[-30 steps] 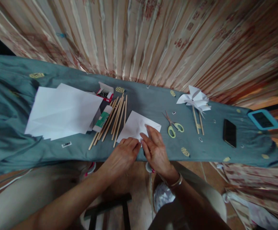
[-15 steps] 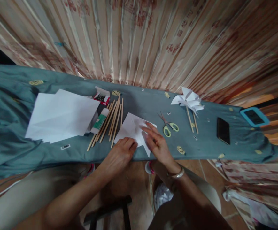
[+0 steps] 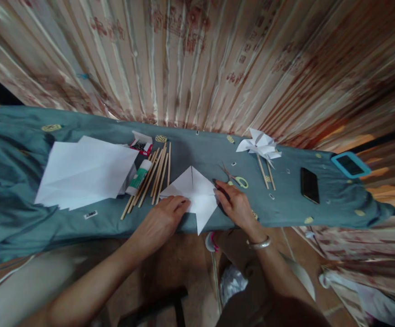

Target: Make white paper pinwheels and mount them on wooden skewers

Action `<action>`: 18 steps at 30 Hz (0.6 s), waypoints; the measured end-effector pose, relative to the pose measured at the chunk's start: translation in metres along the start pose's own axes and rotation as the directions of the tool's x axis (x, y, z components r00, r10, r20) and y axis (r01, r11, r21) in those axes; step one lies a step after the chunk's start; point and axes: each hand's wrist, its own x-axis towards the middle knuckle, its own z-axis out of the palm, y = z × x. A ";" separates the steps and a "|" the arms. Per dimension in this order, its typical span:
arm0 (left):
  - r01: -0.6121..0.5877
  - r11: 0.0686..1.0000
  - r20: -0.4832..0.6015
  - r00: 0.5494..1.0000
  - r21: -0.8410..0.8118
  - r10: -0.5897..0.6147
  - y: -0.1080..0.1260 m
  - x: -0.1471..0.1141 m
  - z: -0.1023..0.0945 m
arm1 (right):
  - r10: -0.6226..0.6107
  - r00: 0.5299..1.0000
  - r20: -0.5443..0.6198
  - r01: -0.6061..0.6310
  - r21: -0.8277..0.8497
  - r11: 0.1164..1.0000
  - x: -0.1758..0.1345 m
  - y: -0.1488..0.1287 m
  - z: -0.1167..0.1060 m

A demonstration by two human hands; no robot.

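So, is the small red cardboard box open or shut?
Open: the red box has its flap raised, and dark contents show inside.

The folded sheet [image 3: 200, 200] is showing smooth matt paper, the sticks [image 3: 162, 177] are looking like bare wood, the cloth [image 3: 197, 150] is lying matt and wrinkled, the scissors [image 3: 231, 176] are pairing metal with plastic, and the bracelet [image 3: 259, 244] is gleaming like polished metal

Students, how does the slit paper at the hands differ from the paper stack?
The slit paper is smaller than the paper stack. The slit paper has straight slits running in from its corners; the paper stack shows none. The left hand rests on the slit paper; no hand touches the paper stack. Both are white and lie on the teal cloth.
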 end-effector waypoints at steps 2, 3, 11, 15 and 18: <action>-0.003 1.000 -0.013 1.000 0.011 0.003 -0.005 0.000 -0.004 | 0.094 0.995 0.041 -0.096 0.048 0.994 -0.006 0.001 -0.007; 0.003 1.000 -0.011 1.000 0.016 -0.003 -0.008 0.000 -0.005 | 0.131 0.989 0.066 -0.135 0.067 0.989 -0.008 0.002 -0.010; 0.018 1.000 0.040 0.999 0.008 -0.019 -0.024 0.010 -0.006 | 0.098 0.853 0.513 -0.187 0.125 0.974 -0.020 -0.001 -0.043; 0.058 0.998 0.041 0.997 -0.012 -0.058 -0.022 0.003 -0.009 | 0.145 0.940 0.310 -0.171 0.056 0.984 -0.020 -0.004 -0.040; 0.072 0.997 0.039 0.997 0.023 -0.073 -0.022 -0.001 -0.013 | 0.177 0.974 0.142 -0.193 0.111 0.975 -0.018 -0.008 -0.026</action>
